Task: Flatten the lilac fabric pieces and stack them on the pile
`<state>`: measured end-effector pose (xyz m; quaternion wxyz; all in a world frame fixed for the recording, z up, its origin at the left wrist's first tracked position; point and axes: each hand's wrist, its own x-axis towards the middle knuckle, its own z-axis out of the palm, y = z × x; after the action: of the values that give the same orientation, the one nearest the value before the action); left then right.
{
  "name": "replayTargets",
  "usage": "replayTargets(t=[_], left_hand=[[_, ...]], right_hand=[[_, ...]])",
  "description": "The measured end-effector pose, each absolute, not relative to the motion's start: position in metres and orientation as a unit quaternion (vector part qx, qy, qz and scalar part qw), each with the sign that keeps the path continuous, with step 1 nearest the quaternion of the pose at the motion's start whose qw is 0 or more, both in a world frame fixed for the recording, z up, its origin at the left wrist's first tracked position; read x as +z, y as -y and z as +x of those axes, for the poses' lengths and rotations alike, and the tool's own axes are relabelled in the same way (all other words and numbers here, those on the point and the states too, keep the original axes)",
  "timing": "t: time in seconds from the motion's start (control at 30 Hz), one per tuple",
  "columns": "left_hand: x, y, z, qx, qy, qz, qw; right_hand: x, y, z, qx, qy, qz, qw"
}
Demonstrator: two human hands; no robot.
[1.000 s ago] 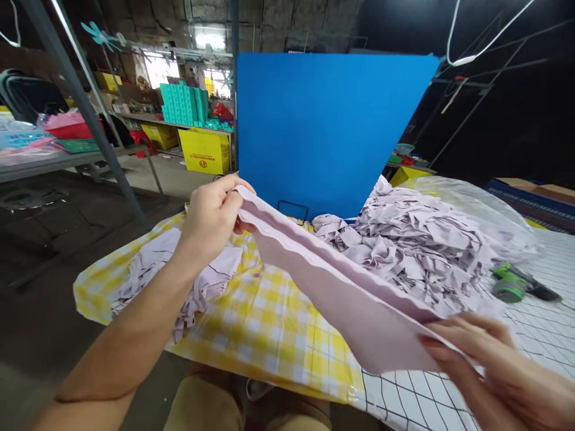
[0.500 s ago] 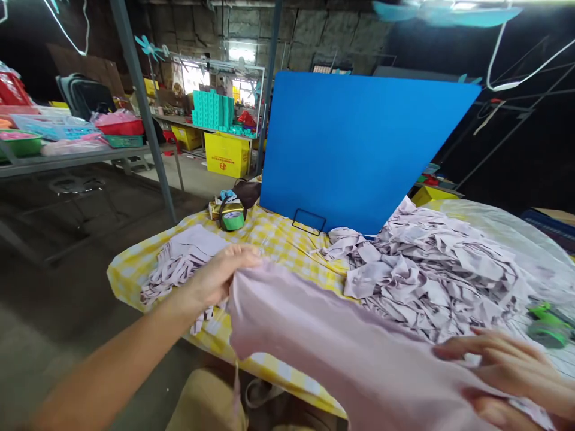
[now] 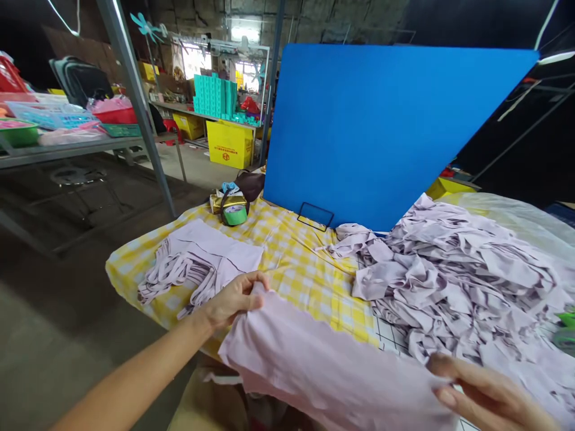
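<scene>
A pale mauve fabric piece (image 3: 332, 365) stretches between my two hands, over the near edge of the table. My left hand (image 3: 236, 299) pinches its upper left corner between thumb and fingers. At the right end, my right hand (image 3: 480, 389) grips the fabric edge between thumb and forefinger, slightly blurred. Left of the held piece lies a neat stack of the same fabric (image 3: 206, 251), with strips hanging at its near side. A large loose heap of mauve fabric pieces (image 3: 467, 275) covers the right of the table.
A yellow-checked cloth (image 3: 309, 287) covers the table. Behind it stands a big blue board (image 3: 372, 131), with a black wire stand (image 3: 315, 216) at its foot. Green tape (image 3: 235, 215) sits at the back left. A metal rack (image 3: 144, 102) rises on the left.
My view has shifted, and the board appears larger. My right hand now pinches the fabric's edge where its fingers were spread across it before. The held fabric has turned and hangs differently.
</scene>
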<state>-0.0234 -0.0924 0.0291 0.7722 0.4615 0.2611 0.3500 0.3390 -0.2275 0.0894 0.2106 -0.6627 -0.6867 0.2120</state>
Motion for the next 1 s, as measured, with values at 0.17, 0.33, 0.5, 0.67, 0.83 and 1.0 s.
replayTargets(t=[0.17, 0.33, 0.5, 0.67, 0.83, 1.0], left_hand=[[-0.030, 0.041, 0.011, 0.289, -0.442, 0.672, 0.519], [-0.060, 0.019, 0.021, 0.273, -0.469, 0.704, 0.458], [-0.054, 0.006, 0.021, 0.264, -0.468, 0.730, 0.422], [-0.060, -0.001, 0.043, 0.290, -0.487, 0.744, 0.354], [-0.070, 0.003, 0.051, 0.303, -0.491, 0.747, 0.329], [-0.068, -0.004, 0.046, 0.334, -0.494, 0.755, 0.273]], right_hand=[[0.020, 0.156, 0.338, 0.269, 0.657, -0.689, 0.144], [-0.042, 0.134, 0.341, 0.252, 0.639, -0.710, 0.152], [-0.043, 0.126, 0.351, 0.236, 0.633, -0.710, 0.198], [-0.051, 0.109, 0.348, 0.120, 0.636, -0.728, 0.227], [-0.072, 0.112, 0.337, 0.055, 0.607, -0.745, 0.270], [-0.075, 0.110, 0.339, 0.011, 0.585, -0.755, 0.295]])
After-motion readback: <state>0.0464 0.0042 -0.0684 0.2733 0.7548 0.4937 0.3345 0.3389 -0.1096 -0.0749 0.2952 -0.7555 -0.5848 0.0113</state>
